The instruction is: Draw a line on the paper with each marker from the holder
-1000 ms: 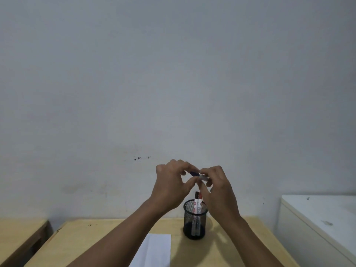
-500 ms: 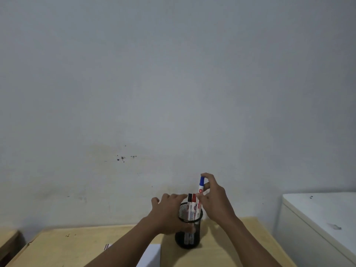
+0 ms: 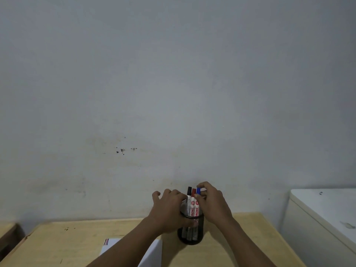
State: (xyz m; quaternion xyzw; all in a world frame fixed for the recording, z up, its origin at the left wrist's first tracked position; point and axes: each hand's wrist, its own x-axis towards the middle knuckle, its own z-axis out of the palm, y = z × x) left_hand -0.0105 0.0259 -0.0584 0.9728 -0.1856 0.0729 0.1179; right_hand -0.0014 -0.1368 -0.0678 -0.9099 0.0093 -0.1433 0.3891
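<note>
A black mesh holder (image 3: 190, 237) stands on the wooden table (image 3: 77, 239). Three markers stand upright in it: a black-capped marker (image 3: 189, 195), a red-capped marker (image 3: 193, 199) and a blue-capped marker (image 3: 198, 191). My left hand (image 3: 169, 211) wraps around the holder's left side and rim. My right hand (image 3: 213, 203) pinches the blue cap from the right, with the blue marker's body down inside the holder. White paper (image 3: 152, 253) lies at the near left, partly hidden under my left forearm; short red, blue and dark strokes (image 3: 106, 242) show at its top left corner.
A grey wall rises right behind the table. A white cabinet (image 3: 323, 218) stands to the right of the table, and a darker wooden piece (image 3: 7, 234) sits at the far left.
My hands came down from capping the blue marker in the air. The left hand took hold of the holder, and the right hand lowered the blue marker into it beside the other two.
</note>
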